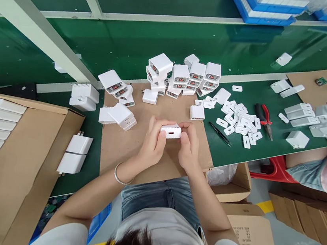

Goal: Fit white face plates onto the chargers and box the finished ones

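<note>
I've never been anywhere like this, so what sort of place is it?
Probably an electronics assembly workshop: there are stacked white plug housings, loose small white covers and red-handled pliers.

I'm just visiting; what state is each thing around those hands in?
White housing: held, slotted end toward the camera
Left hand: closed on the housing
Right hand: closed on the housing
Stacked housings: open ends, insides showing
Slotted plates: loose, mostly piled
Tweezers: lying down, unheld
Pliers: lying down, unheld
Left carton: open, partly filled
</note>
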### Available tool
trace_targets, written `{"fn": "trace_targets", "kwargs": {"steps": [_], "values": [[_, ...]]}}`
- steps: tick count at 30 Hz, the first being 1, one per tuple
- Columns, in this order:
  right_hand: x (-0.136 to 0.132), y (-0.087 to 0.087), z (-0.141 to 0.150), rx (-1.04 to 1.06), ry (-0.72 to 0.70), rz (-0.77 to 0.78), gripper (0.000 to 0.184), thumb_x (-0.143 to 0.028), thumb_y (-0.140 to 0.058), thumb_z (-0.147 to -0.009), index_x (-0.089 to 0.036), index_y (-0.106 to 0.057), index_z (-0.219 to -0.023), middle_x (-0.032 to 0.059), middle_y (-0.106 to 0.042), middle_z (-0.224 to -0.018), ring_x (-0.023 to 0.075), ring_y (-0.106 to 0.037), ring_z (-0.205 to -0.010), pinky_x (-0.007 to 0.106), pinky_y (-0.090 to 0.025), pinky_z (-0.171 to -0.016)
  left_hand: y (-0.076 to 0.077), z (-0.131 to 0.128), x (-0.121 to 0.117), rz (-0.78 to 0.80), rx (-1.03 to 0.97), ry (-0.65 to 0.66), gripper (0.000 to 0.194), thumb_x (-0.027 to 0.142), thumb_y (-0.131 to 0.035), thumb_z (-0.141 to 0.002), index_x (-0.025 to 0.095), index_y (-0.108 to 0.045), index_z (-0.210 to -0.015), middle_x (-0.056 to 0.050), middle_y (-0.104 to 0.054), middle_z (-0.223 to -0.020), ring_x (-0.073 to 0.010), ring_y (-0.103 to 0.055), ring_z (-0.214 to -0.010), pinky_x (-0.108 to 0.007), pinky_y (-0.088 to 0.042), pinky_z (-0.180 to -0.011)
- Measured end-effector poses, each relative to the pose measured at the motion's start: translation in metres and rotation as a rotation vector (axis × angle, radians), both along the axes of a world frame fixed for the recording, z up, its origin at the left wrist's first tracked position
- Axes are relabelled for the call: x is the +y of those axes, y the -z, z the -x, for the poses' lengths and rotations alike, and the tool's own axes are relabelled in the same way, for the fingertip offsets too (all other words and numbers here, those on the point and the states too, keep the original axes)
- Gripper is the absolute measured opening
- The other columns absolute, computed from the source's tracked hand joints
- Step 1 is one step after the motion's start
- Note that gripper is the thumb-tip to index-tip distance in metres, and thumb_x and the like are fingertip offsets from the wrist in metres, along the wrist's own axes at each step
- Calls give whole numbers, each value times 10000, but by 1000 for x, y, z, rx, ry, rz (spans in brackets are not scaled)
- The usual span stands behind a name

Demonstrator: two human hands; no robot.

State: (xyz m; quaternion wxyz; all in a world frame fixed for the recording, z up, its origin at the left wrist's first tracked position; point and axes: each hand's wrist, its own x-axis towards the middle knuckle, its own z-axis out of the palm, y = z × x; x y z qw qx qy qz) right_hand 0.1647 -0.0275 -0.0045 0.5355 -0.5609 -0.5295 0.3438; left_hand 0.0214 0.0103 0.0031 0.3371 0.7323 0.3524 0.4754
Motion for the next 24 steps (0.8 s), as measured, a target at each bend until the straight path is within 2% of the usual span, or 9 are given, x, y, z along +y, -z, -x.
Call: {"fn": "trace_targets", "kwargs": {"steps": [3,9,11,13,15,20,24], "values": [[-1,0,-3,-36,1,-27,395,-553,-363,-1051,-231,-582,-1125,12,-586,-804,179,-524,-686,323,-404,-637,0,0,0,-10,-11,-2,414,438,-290,-1100,216,-602,-1257,-85,-577,-1082,-210,-525,-992,-362,-463,-888],[-1,-4,-1,-56,-31,27,405,-586,-596,-952,-235,-556,-1151,-12,-562,-765,186,-549,-713,303,-413,-626,0,0,0,-33,8,8,388,411,-311,-1100,213,-594,-1278,-86,-573,-1101,-216,-513,-1025,-369,-460,-900],[-1,-4,0,-39,-7,51,381,-584,-497,-1004,-234,-573,-1134,8,-596,-809,186,-562,-733,307,-421,-640,0,0,0,-42,15,15,389,408,-311,-1101,212,-595,-1279,-87,-564,-1100,-215,-507,-1027,-372,-457,-908],[0,-4,-1,10,3,47,438,-583,-338,-1056,-232,-593,-1111,23,-616,-844,182,-555,-726,315,-421,-651,0,0,0,-33,14,21,398,408,-299,-1103,212,-597,-1278,-85,-554,-1091,-209,-506,-1008,-372,-457,-905],[3,-3,-4,35,-29,40,471,-606,-315,-1054,-231,-596,-1091,24,-622,-855,180,-547,-724,318,-420,-659,-1,0,1,-16,12,32,400,411,-293,-1103,215,-599,-1271,-83,-551,-1086,-208,-506,-1000,-372,-460,-902],[10,2,-20,-44,-184,61,440,-611,-425,-1025,-219,-574,-893,-1,-564,-775,167,-503,-704,309,-371,-649,-1,-1,4,55,21,128,371,420,-326,-1097,227,-613,-1232,-81,-570,-1081,-208,-526,-1007,-372,-481,-902],[11,14,-27,-65,-142,53,456,-615,-473,-999,-215,-537,-790,-27,-459,-676,146,-414,-632,303,-305,-608,3,-2,9,116,26,208,349,413,-364,-1092,237,-626,-1241,-73,-591,-1056,-204,-551,-1006,-371,-492,-905]]}}
